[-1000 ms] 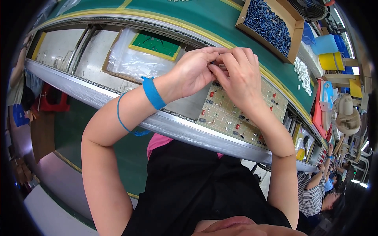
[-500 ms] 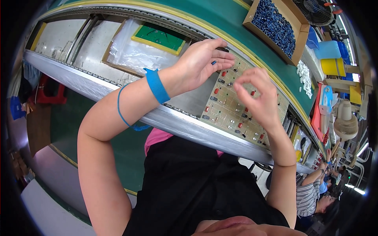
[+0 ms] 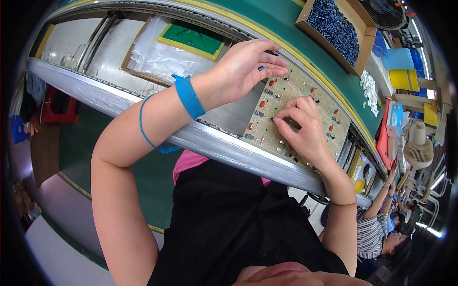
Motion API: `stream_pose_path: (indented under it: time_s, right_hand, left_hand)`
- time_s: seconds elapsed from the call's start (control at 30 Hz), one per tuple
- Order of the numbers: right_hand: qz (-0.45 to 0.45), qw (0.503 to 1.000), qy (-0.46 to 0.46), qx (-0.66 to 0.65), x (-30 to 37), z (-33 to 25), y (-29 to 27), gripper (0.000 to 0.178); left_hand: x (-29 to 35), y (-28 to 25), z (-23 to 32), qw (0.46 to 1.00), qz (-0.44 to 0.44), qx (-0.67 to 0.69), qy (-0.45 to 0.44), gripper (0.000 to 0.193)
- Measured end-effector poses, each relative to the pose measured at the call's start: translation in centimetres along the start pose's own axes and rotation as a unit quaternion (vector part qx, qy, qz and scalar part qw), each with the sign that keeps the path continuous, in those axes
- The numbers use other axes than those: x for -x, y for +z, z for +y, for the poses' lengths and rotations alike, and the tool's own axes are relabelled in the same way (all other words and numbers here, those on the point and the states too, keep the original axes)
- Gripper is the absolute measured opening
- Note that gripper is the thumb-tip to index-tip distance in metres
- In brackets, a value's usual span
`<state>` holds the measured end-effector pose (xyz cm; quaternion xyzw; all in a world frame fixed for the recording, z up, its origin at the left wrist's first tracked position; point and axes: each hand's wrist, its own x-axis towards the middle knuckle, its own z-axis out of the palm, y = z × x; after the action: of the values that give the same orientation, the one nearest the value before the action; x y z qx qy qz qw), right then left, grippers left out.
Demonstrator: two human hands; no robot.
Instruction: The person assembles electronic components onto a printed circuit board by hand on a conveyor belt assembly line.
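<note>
A tan circuit board lies in the rail frame before me, fitted with several red, grey and dark components. Over the middle of the board, my right hand pinches thumb and forefinger at its surface; a tiny dark part shows at the tips, its kind unclear. My left hand is held palm up and cupped above the board's far left corner. A small blue capacitor rests against its fingers. A blue wrist strap circles the left wrist.
An open carton full of blue capacitors stands on the green surface beyond the rail. White parts lie in a heap nearby. A green panel with yellow edging sits left of my hand. Another person works at the right.
My right hand has come down onto the board and moved slightly left, its fingertips now at the surface. My left hand stays nearly in place with the blue capacitor.
</note>
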<state>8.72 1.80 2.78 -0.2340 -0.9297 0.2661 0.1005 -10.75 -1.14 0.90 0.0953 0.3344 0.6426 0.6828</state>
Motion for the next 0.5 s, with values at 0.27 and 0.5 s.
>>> stream_pose_path:
  time_s: [0.27,0.5]
  right_hand:
    - [-0.005,1.0,-0.007,0.018,-0.3,-0.5,0.3,0.01]
    - [0.078,0.995,-0.042,0.05,-2.1,-0.9,-0.9,0.013]
  left_hand:
    - [0.1,0.2,-0.1,1.0,-0.008,-0.01,0.003,0.033]
    - [0.2,0.3,-0.2,0.999,-0.019,-0.005,-0.028,0.037]
